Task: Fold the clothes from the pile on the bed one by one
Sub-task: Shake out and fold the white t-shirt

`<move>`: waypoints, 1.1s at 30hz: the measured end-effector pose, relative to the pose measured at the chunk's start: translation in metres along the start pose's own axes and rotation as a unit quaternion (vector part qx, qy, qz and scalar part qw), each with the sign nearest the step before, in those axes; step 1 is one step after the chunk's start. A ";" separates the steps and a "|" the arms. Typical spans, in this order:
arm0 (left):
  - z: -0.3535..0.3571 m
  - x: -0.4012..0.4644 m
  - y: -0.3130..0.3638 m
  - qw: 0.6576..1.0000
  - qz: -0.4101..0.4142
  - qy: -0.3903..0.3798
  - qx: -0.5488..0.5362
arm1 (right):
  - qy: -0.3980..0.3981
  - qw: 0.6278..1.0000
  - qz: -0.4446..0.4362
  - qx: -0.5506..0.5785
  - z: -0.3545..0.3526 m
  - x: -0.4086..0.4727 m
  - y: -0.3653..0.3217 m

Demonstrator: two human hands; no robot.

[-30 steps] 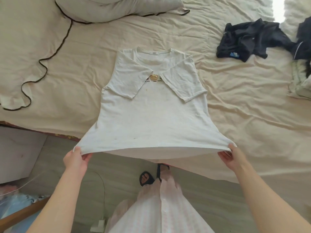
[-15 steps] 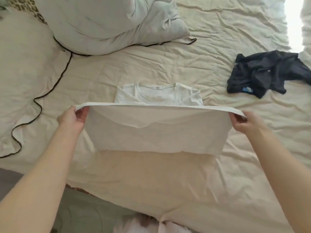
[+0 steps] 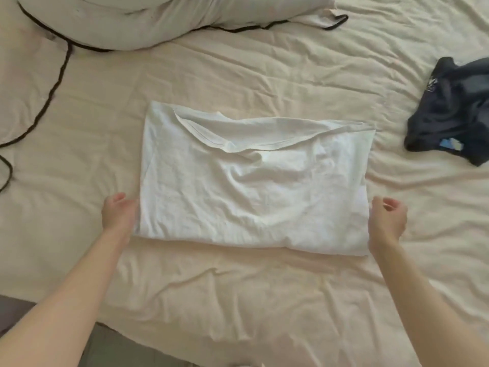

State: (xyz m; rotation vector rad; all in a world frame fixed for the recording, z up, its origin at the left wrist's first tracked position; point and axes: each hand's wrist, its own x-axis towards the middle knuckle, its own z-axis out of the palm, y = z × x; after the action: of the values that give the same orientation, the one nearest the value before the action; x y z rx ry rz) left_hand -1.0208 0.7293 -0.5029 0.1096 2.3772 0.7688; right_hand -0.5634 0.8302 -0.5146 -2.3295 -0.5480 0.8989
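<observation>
Your left hand [image 3: 119, 213] and right hand [image 3: 386, 221], fingers loosely curled and holding nothing, flank the white shirt [image 3: 254, 181] on the bed [image 3: 238, 300], likely placed for the next fold.

Cream-sheeted bed [image 3: 238, 300] under folded white shirt [image 3: 251, 186], dark garment [image 3: 449, 109], pillow [image 3: 158, 19]

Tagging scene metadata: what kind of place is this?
Likely a home bedroom: a bed under a wrinkled cream sheet, a pillow at its head, and a white T-shirt being folded on it.
</observation>
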 end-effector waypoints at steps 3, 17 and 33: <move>-0.007 -0.001 -0.046 0.999 -0.036 -0.001 0.026 | 0.001 0.998 0.053 -0.014 -0.025 -0.008 0.068; -0.016 -0.041 -0.046 0.970 -0.048 -0.039 -0.237 | -0.105 0.957 0.155 0.222 -0.054 -0.030 0.067; -0.117 -0.142 -0.212 0.985 -0.072 0.000 -0.158 | 0.018 0.950 0.217 0.222 -0.177 -0.126 0.200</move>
State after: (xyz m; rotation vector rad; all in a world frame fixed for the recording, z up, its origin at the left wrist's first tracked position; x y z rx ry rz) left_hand -0.9540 0.4589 -0.4690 -0.1920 2.2027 1.0598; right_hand -0.4926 0.5460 -0.4762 -2.0653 0.1881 1.0447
